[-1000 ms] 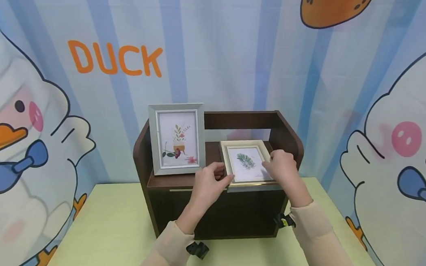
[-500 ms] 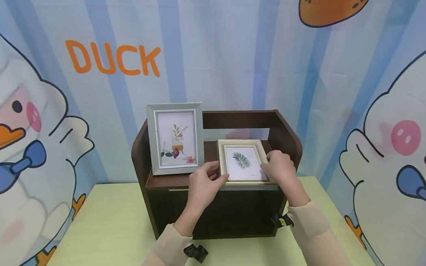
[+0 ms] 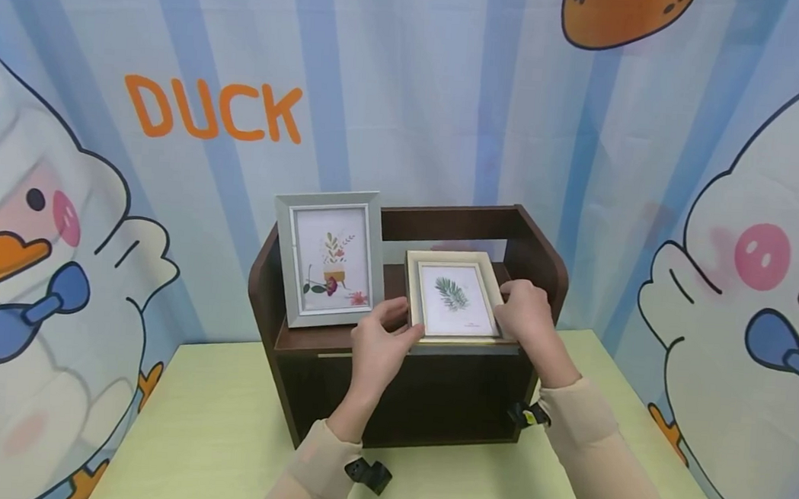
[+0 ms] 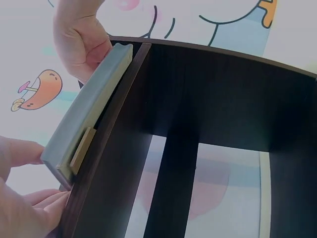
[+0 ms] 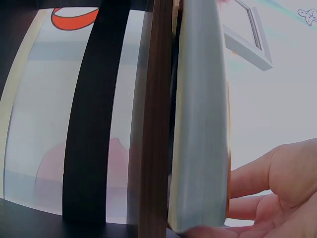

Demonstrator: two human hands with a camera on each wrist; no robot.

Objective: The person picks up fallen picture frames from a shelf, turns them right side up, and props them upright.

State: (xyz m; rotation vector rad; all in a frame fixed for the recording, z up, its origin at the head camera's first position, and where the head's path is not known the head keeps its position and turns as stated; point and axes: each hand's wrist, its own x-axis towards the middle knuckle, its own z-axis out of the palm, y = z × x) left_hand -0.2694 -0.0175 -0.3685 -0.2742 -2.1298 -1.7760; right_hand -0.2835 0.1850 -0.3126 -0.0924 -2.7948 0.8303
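Note:
A cream picture frame (image 3: 482, 296) with a green leaf print lies on the right of the dark brown shelf's (image 3: 318, 341) upper board, its far edge slightly raised. My left hand (image 3: 381, 351) holds its near left corner, thumb in front and fingers along the side. At the right edge, my right hand (image 3: 531, 322) grips it. In the left wrist view a thick grey edge (image 4: 91, 106) overhangs the board, with a small wooden strip (image 4: 83, 150) beneath it. I cannot tell whether that edge belongs to a second frame. The right hand's fingertips are partly hidden.
A silver-grey frame (image 3: 281, 235) with a potted plant print leans upright on the shelf's left, a dark red flower (image 3: 331, 284) before it. The shelf stands on a pale yellow-green table (image 3: 218, 406). Behind hangs a blue striped curtain (image 3: 436, 91) with cartoon ducks.
The cream frame has shifted slightly left, and its far edge has risen a little in the last half second. Both hands have stayed on it and moved slightly with it.

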